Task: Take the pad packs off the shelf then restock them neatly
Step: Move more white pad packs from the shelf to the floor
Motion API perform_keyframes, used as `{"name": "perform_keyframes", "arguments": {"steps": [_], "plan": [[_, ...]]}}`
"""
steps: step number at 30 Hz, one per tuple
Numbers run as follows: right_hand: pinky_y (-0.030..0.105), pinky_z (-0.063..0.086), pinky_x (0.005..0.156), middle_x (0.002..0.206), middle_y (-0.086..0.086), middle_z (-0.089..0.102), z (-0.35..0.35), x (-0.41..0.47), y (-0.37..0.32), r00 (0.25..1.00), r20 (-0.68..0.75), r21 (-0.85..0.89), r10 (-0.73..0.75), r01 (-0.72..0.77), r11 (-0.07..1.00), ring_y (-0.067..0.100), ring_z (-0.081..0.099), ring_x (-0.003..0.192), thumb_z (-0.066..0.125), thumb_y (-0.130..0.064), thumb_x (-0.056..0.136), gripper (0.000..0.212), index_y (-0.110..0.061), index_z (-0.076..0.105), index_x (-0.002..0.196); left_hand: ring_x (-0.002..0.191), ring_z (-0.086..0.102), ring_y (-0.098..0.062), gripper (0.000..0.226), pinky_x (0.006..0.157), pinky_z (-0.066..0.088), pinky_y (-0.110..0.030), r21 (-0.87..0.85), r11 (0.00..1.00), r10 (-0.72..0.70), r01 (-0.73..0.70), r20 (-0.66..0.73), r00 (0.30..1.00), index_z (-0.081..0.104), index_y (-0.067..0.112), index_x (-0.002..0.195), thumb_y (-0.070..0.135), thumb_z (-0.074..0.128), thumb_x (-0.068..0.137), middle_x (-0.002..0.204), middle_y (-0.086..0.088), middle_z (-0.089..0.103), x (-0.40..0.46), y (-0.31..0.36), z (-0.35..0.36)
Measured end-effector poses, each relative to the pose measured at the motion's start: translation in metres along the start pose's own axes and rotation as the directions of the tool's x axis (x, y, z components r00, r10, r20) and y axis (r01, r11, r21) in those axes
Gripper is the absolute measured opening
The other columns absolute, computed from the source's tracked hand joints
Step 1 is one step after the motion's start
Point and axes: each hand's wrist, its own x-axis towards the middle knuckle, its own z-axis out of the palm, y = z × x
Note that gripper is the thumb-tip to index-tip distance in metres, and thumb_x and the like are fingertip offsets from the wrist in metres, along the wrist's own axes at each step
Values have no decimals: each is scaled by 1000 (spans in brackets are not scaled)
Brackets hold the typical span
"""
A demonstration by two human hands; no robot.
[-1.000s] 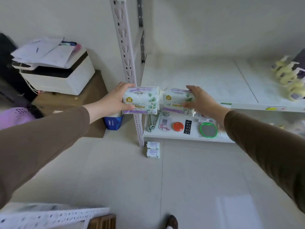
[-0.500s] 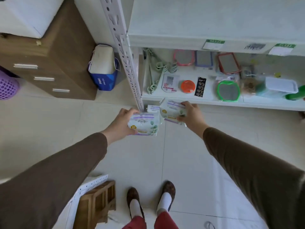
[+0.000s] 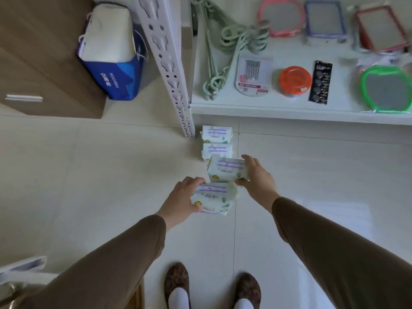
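My left hand (image 3: 181, 198) grips a white pad pack with purple print (image 3: 214, 198) low over the tiled floor. My right hand (image 3: 258, 177) grips a second pad pack (image 3: 227, 168) just beyond it, the two packs nearly touching. Two more pad packs lie on the floor in a row, one (image 3: 216, 134) beside the foot of the white shelf post (image 3: 169, 63) and one (image 3: 216, 150) in front of it, partly hidden by the pack in my right hand.
The bottom shelf (image 3: 289, 111) carries green hangers (image 3: 223, 52), a needle card, an orange tin (image 3: 294, 80) and framed mirrors. A blue bag (image 3: 111, 54) and a brown drawer cabinet (image 3: 40, 52) stand left of the post. My feet (image 3: 211, 286) are below.
Both hands have brought their pad packs down from shelf height to just above the floor, in line with the two packs lying there. The camera has tilted down.
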Motion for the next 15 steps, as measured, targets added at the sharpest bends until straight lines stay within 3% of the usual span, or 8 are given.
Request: {"name": "perform_keyframes", "arguments": {"steps": [7,15], "plan": [[37,51,88,132,-8,49,86,63,40,995,95,33,-34,31,999,23,61,103,72,-19,84,62,-26,43,139,102,41,-13,65,89,48,-31,-20,1000,-1,2,32,999,41,41,135,15,69,82,125,17,40,51,-71,73],[37,53,90,139,-8,42,134,98,73,994,103,52,-24,19,998,21,59,105,67,-10,83,65,-25,41,141,120,39,-13,69,94,48,-30,-28,999,20,-20,-7,1000,39,42,135,7,69,82,129,13,35,90,-110,117]]}}
